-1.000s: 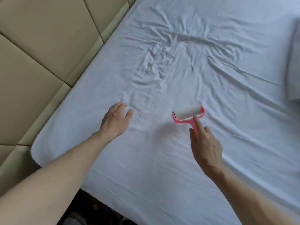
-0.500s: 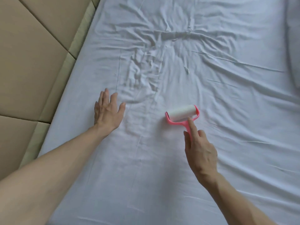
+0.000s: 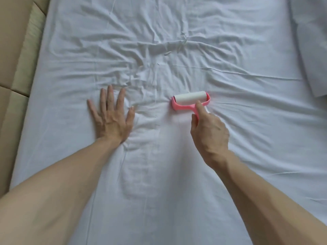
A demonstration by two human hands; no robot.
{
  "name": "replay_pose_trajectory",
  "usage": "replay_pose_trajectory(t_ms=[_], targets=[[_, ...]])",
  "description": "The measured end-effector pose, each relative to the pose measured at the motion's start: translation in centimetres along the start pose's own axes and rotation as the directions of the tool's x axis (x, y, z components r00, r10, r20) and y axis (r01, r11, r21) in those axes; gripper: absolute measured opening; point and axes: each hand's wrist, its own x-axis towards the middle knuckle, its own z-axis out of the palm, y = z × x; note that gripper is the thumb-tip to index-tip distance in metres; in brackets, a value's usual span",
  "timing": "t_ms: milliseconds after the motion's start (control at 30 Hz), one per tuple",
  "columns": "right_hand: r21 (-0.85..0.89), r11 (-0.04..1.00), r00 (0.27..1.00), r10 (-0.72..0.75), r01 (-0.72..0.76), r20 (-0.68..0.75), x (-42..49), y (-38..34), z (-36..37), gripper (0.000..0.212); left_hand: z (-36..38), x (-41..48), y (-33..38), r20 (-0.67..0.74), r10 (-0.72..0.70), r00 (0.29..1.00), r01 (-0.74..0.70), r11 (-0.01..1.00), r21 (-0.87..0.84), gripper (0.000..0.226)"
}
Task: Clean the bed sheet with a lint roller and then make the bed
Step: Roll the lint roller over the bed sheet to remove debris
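A wrinkled white bed sheet covers the mattress and fills most of the view. A pink lint roller with a white roll lies on the sheet near the middle. My right hand grips its pink handle, the index finger stretched along the neck toward the roll. My left hand lies flat on the sheet to the left of the roller, fingers spread and straight, pressing the cloth down. The sheet is bunched into creases just beyond both hands.
A beige padded headboard or wall panel runs along the left edge of the mattress. A folded white cover or pillow lies at the right edge of the bed.
My left hand came down from hovering and now presses flat on the sheet with fingers spread. The roller moved a little forward toward the creases, and my view shifted over the bed.
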Motion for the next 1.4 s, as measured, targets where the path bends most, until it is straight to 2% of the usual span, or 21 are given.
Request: replay_pose_trajectory(t_ms=[133, 300, 767, 1067, 1167, 1300, 1400], targets=[[-0.006, 1.0, 1.0, 0.002, -0.002, -0.003, 4.1, -1.9, -0.2, 0.044, 1.0, -0.2, -0.5, -0.108, 0.049, 0.993, -0.053, 0.998, -0.034, 0.067], [-0.023, 0.999, 1.0, -0.026, 0.026, -0.007, 7.9, -3.3, -0.5, 0.044, 1.5, 0.1, -0.5, -0.136, 0.059, 0.989, -0.06, 0.998, -0.005, 0.069], [0.016, 0.994, 0.987, -0.103, 0.105, -0.123, 17.3, -6.0, 0.1, 0.049, 2.7, 0.7, -0.4, -0.151, 0.053, 0.987, -0.044, 0.997, 0.058, 0.07], [0.049, 0.985, 0.979, -0.159, 0.166, -0.124, 21.0, -6.6, -0.4, 0.05, 2.7, 0.7, -0.4, -0.105, 0.043, 0.994, -0.037, 0.997, 0.064, 0.07], [0.064, 0.982, 0.981, -0.171, 0.178, -0.095, 21.2, -7.0, -1.2, 0.043, 2.7, 0.7, -0.3, -0.099, 0.041, 0.994, -0.034, 0.997, 0.067, 0.07], [-0.011, 0.982, 0.98, -0.191, 0.191, -0.055, 23.0, -7.3, -3.0, 0.023, 2.3, 0.3, -0.2, -0.111, 0.045, 0.993, -0.037, 0.997, 0.071, 0.07], [0.004, 0.985, 0.985, -0.172, 0.172, -0.025, 24.8, -8.5, -3.8, 0.025, 2.3, 0.4, -0.3, -0.119, 0.038, 0.992, -0.031, 0.997, 0.066, 0.071]])
